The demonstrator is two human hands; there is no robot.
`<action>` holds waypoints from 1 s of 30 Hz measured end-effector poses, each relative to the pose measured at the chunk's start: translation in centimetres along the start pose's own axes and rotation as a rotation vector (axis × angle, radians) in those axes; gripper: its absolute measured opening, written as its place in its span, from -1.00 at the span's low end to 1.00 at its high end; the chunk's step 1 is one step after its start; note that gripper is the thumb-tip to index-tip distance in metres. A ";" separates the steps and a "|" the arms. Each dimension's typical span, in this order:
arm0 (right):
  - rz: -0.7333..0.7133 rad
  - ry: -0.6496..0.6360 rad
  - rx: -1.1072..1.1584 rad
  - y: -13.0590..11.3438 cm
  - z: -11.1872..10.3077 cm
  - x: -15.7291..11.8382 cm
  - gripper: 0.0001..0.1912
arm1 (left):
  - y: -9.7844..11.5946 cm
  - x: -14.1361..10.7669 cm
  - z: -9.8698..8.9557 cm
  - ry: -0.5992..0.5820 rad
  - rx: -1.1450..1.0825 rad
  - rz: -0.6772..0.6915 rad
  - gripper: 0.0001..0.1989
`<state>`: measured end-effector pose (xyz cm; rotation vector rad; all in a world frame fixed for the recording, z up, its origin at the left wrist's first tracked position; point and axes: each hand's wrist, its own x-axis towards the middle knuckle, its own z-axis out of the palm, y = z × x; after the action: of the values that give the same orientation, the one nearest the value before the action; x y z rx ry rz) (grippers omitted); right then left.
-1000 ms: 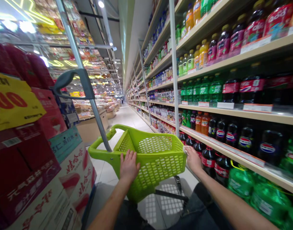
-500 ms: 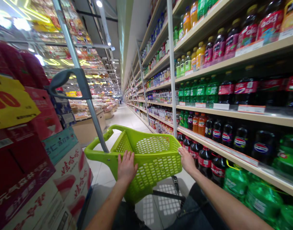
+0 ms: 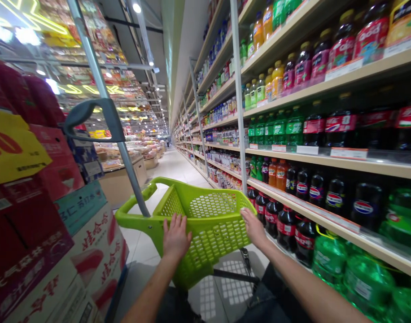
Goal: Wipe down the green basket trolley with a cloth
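A green plastic shopping cart (image 3: 212, 229) with a perforated basket stands sideways in front of me, and nothing shows inside the part of the basket in view. My left hand (image 3: 177, 235) rests against its near rim, left of the middle, with the fingers spread. At the right end of the same rim, my right hand (image 3: 255, 228) has its fingers bent over the edge. A metal pole (image 3: 126, 157) with a grey handle (image 3: 94, 119) rises at the cart's left end.
Shelves of drink bottles (image 3: 303, 184) line the right side, with big green bottles (image 3: 330, 253) at the bottom. Stacked drink cartons (image 3: 91, 233) crowd the left, under a yellow price sign (image 3: 17, 146). A white-tiled aisle (image 3: 173, 163) runs ahead between them.
My right hand has shifted slightly left along the rim from the basket's corner. The view has moved a little, so the shelves and cartons sit slightly further left.
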<state>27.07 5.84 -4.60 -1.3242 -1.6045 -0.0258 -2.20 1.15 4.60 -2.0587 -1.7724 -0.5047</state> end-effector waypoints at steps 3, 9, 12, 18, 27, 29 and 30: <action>-0.113 -0.075 0.182 -4.6 1.9 -0.1 -0.45 | 0.8 0.1 0.0 0.052 -0.198 -0.059 -0.57; -0.133 -0.008 0.397 -10.5 1.2 -0.5 -0.54 | 8.5 -0.4 1.2 -0.199 -1.358 -0.300 -0.63; -0.201 -0.082 0.298 -10.4 0.8 -2.2 -0.44 | 11.5 -0.9 1.7 -0.330 -1.905 -0.478 -0.62; -0.324 -0.165 0.134 -6.0 0.8 -3.6 -0.37 | 11.1 -1.4 1.9 -0.693 -1.704 -0.416 -0.59; -0.228 -0.011 -0.172 3.9 0.3 -4.9 -0.53 | 6.1 -0.8 1.6 -0.173 -0.337 0.090 -0.61; -0.270 -0.106 -0.185 4.3 1.2 -7.3 -0.50 | 5.3 -1.9 2.5 -0.211 -0.224 0.160 -0.57; -0.274 -0.110 -0.191 4.0 1.4 -7.9 -0.48 | 5.0 -2.4 3.0 -0.219 -0.191 0.186 -0.54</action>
<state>28.22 2.59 -12.86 -1.2568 -1.9061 -0.2838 2.46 -0.09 0.60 -2.4663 -1.6809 -0.4207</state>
